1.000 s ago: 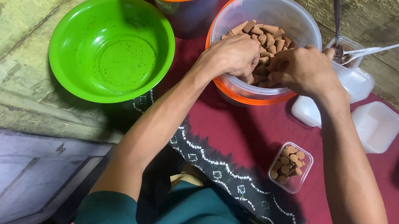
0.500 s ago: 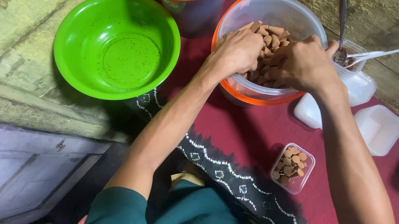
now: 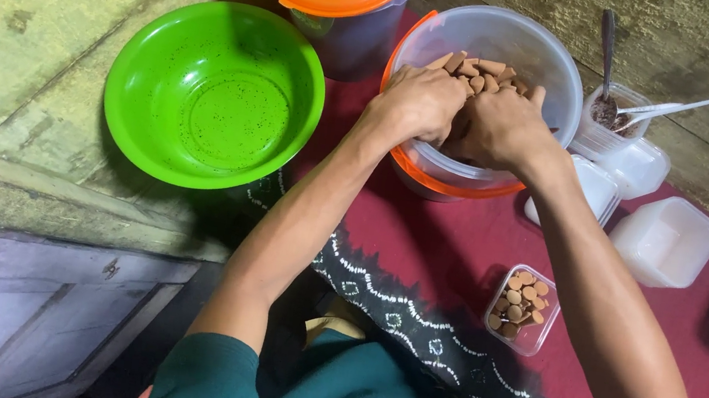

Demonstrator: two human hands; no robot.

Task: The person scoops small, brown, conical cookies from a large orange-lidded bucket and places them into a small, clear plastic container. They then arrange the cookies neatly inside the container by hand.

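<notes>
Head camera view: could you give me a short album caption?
Both hands, left hand and right hand, dig into a clear tub of brown biscuits beside a green bowl.

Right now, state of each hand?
Left hand: inside the clear tub, fingers curled down into the brown biscuits; grasp cannot be told.
Right hand: in the same tub beside it, fingers hidden; cannot be told.

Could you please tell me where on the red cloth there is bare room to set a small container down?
Free cloth lies between the clear tub, the forearms and the small filled box. Another patch sits below the empty white tray. It is crowded around the cup with spoons.
</notes>
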